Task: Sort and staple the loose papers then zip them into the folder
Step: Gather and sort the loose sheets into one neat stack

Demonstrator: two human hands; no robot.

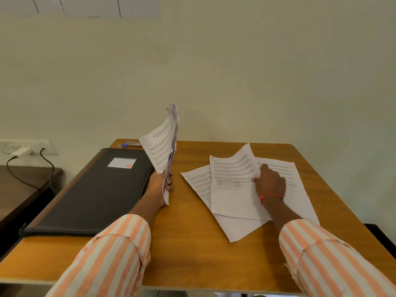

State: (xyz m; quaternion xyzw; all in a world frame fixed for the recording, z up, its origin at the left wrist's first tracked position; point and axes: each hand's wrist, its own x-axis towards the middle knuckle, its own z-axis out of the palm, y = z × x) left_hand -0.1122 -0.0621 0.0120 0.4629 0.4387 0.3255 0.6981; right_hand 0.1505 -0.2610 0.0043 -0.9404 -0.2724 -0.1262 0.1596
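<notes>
My left hand (159, 183) grips a stack of printed papers (164, 146) by its lower edge and holds it upright over the middle of the wooden table (192, 243). Three loose printed sheets (231, 189) lie overlapping on the right half of the table. My right hand (270, 183) rests on them, fingers pinching the right edge of the top sheet. A black zip folder (96, 194) with a white label lies shut on the left of the table. A stapler (131, 144) with a blue end sits at the far left corner behind the folder.
A cream wall stands right behind the table. A darker side table (19, 189) sits lower on the left, under a wall socket strip (25, 146) with a white plug and black cables. The table's near edge runs below my striped sleeves.
</notes>
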